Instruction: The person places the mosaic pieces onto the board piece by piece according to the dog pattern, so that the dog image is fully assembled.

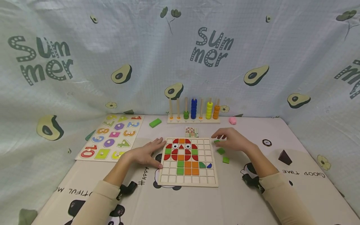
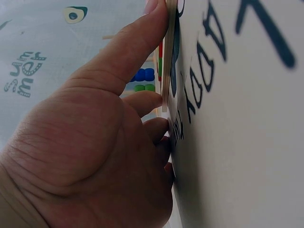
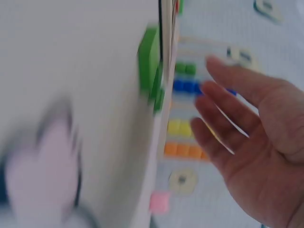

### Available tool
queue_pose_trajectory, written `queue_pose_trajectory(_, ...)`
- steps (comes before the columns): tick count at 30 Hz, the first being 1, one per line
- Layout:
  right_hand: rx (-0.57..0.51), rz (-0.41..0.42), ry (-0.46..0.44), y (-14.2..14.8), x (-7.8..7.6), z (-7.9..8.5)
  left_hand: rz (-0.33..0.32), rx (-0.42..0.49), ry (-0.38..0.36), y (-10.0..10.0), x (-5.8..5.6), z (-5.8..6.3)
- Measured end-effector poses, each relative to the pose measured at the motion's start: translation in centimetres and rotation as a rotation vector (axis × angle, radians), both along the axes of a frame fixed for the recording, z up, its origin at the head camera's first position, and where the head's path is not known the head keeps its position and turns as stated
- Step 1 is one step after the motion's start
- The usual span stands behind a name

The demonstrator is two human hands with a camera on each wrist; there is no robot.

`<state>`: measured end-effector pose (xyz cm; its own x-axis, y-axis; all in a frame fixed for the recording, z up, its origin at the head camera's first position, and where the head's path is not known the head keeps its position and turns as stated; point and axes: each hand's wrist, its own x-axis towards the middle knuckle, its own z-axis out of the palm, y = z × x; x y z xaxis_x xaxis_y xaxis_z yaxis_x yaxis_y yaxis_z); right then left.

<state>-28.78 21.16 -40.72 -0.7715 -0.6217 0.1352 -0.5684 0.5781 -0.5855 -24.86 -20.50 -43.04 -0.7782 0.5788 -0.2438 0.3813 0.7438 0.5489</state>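
Observation:
A wooden grid board [image 1: 168, 178] lies on the table with red, orange, green and blue pieces forming a parrot-like figure. At its left edge my left hand [image 1: 146, 153] rests with the thumb on the rim and the fingers spread. My right hand [image 1: 231, 139] hovers over the board's right side, fingers loosely bent and holding nothing in the right wrist view. Several loose green pieces [image 1: 226, 160] lie beside the board, below that hand. Near the board's right edge sit a green quarter-round piece [image 1: 202, 165] and a blue piece [image 1: 209, 166]. A small pattern card [image 1: 192, 132] lies behind the board.
A number puzzle board [image 1: 94, 152] lies at the left, with a green block [image 1: 155, 123] to its right. Behind stands a bead counting rack [image 1: 194, 122]. A pink piece [image 1: 232, 120], a round chip [image 1: 267, 142] and a dark wedge [image 1: 285, 157] are on the right.

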Motion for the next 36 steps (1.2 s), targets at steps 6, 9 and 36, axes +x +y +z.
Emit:
queue_pose_trajectory(6, 0.031, 0.030, -0.146, 2.6, -0.9, -1.1, 0.008, -0.004, -0.008, 0.0, 0.0, 0.1)
queue_pose_trajectory(9, 0.032, 0.097, -0.172, 3.0, -1.1, -1.4, 0.010, -0.008, -0.010, 0.1, 0.0, 0.1)
queue_pose_trajectory(36, -0.113, 0.291, -0.186, -2.0, 4.8, -1.0, 0.013, -0.017, -0.018, 0.1, 0.0, 0.1)
